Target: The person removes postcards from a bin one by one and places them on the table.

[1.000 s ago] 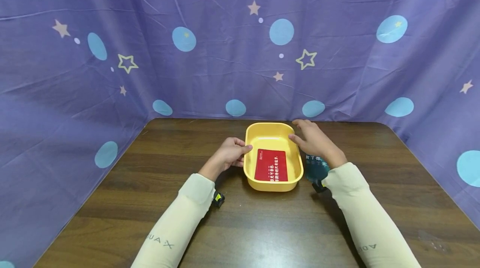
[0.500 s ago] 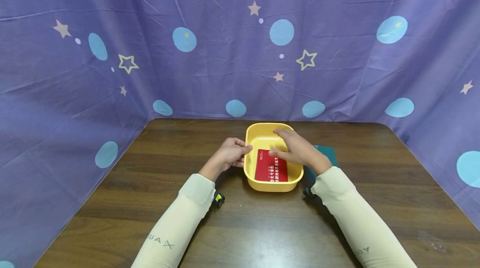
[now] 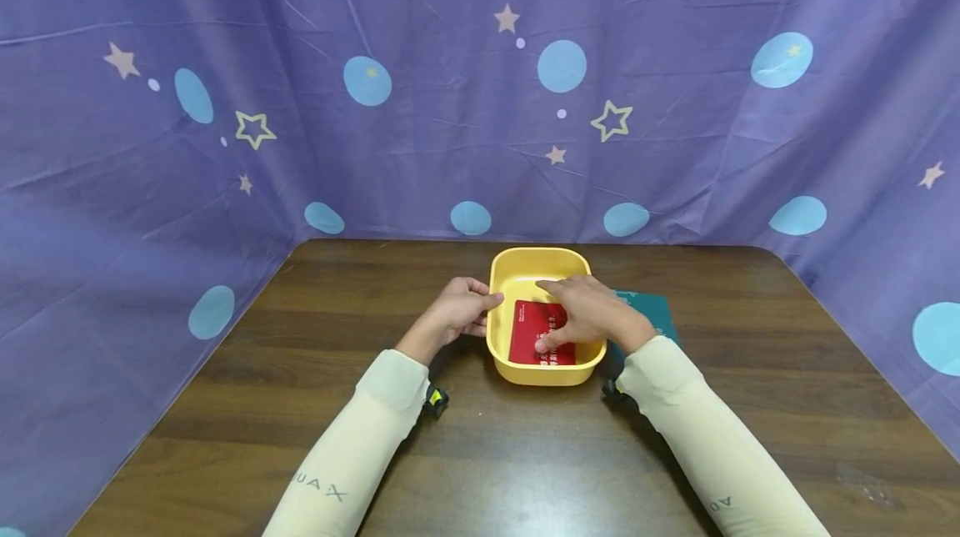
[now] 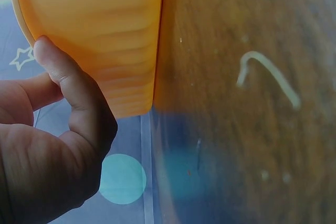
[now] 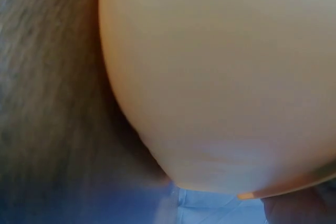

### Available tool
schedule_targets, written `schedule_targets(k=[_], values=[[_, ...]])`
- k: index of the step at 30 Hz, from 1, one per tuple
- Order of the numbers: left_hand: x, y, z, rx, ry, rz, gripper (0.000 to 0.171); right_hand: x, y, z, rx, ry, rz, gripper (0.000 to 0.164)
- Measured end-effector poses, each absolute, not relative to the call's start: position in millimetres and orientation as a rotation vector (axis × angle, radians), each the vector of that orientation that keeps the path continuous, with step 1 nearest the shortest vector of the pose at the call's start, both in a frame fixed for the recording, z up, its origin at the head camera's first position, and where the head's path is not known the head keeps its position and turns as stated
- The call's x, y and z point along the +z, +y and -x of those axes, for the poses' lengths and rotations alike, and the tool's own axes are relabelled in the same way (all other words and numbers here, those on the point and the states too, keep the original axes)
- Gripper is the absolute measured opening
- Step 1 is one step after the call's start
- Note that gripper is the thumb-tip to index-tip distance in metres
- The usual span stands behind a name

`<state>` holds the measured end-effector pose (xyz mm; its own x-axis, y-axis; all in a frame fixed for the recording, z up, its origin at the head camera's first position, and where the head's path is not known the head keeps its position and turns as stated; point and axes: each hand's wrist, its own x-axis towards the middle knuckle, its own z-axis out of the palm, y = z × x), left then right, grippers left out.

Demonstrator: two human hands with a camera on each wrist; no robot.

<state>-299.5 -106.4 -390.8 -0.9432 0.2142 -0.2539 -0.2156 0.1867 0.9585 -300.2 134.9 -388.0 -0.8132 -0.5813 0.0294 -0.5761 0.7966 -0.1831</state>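
Note:
A yellow plastic basin [image 3: 546, 373] stands on the table with a red booklet [image 3: 527, 327] printed in white characters lying flat inside. My left hand [image 3: 453, 309] pinches the basin's left rim, the thumb over the edge; the left wrist view shows the thumb at the rim above the orange-looking wall [image 4: 126, 35]. Over the basin's right side reaches my right hand [image 3: 597, 312], fingers and thumb spread apart above the booklet, covering part of its right side. In the right wrist view the basin's outer wall [image 5: 220, 87] hides most of that hand.
To the right of the basin, partly beneath my right wrist, lies a teal booklet [image 3: 654, 308]. The brown wooden table [image 3: 300, 404] ends at a purple curtain [image 3: 420, 162] with stars and blue dots.
My right hand has moved left from the basin's right rim, then down and closer over the red booklet. More of the teal booklet shows. My left hand stays at the left rim.

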Motion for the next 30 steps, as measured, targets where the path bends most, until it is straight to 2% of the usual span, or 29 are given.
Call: schedule_targets(k=[7, 30], values=[[-388.8, -105.4, 299.8, 1.795, 2.14, -0.007, 0.029, -388.7, 133.3, 301.5, -0.075, 2.912, 0.947, 0.11], [-388.0, -106.0, 299.6, 1.794, 2.137, 0.019, 0.029, -388.6, 129.7, 301.2, -0.018, 2.929, 0.93, 0.104]])
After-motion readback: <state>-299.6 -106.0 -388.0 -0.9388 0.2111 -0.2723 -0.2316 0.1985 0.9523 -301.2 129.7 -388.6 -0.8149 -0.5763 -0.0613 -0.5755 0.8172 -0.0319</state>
